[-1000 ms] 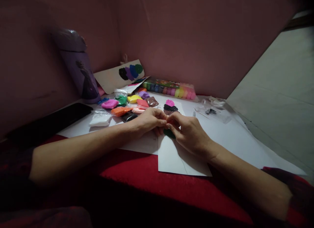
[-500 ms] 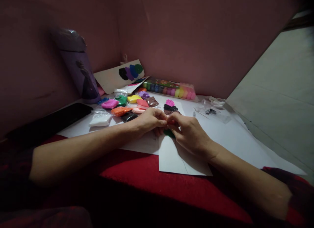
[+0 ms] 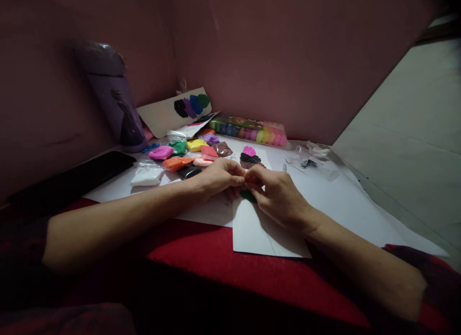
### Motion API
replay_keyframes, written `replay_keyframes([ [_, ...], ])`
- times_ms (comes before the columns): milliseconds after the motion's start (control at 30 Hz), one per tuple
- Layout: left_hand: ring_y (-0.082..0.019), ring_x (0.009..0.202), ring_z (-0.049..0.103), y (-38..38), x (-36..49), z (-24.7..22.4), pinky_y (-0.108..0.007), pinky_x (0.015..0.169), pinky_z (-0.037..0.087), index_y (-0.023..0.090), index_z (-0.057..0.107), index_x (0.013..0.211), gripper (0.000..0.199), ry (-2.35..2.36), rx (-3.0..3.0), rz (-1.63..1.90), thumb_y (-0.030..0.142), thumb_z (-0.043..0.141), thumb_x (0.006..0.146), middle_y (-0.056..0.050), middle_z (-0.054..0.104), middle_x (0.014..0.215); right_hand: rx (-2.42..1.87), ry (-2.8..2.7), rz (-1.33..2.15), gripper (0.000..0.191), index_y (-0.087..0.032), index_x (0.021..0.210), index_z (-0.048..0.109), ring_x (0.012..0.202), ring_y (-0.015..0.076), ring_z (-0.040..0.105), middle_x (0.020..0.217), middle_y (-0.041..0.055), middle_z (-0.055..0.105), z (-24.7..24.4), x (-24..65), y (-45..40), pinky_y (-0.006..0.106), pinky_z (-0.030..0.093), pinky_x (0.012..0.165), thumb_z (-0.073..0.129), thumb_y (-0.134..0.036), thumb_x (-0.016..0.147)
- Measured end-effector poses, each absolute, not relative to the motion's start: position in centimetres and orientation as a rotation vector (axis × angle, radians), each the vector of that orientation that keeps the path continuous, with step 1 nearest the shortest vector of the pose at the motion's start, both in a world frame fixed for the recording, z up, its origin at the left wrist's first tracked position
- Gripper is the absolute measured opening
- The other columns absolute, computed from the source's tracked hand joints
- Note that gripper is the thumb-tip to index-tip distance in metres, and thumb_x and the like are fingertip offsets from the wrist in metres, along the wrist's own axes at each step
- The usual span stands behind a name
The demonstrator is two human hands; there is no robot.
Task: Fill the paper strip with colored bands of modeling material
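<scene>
Above a white paper strip (image 3: 266, 229), my left hand (image 3: 225, 176) and my right hand (image 3: 277, 191) meet fingertip to fingertip. Both are closed in a pinch. A little red (image 3: 254, 180) shows under my right fingers; whether it is held or lies on the paper I cannot tell. The strip carries textured patches: a pink patch (image 3: 249, 151), a black patch (image 3: 249, 159), a brown patch (image 3: 252, 165) partly covered by my fingers, and a green patch (image 3: 248, 196) just below my hands.
Several small bags of coloured clay, among them an orange one (image 3: 176, 163) and a white one (image 3: 147, 174), lie left of my hands. Behind are a clear pack of colours (image 3: 248, 131) and a patched card (image 3: 176, 112). A purple tumbler (image 3: 115, 100) and a black phone (image 3: 75, 181) stand left.
</scene>
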State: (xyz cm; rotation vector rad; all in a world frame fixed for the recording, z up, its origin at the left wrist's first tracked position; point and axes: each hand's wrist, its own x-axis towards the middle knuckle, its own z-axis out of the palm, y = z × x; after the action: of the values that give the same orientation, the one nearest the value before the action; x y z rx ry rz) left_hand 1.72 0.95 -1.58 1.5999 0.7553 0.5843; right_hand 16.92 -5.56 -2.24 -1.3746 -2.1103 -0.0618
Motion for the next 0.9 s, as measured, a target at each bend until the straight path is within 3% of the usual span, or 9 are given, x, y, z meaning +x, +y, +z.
replay_keyframes([
  [900, -0.008, 0.047, 0.053, 0.55, 1.68, -1.07, -0.021, 0.049, 0.042, 0.01, 0.055, 0.071, 0.01, 0.754, 1.622, 0.581, 0.004, 0.053, 0.079, 0.001, 0.056, 0.055, -1.38, -2.119, -0.069, 0.008, -0.016, 0.076, 0.053, 0.058, 0.0116, 0.05, 0.071, 0.0032, 0.061, -2.1, 16.81, -5.66, 0.024, 0.037, 0.056, 0.052, -0.01, 0.08],
])
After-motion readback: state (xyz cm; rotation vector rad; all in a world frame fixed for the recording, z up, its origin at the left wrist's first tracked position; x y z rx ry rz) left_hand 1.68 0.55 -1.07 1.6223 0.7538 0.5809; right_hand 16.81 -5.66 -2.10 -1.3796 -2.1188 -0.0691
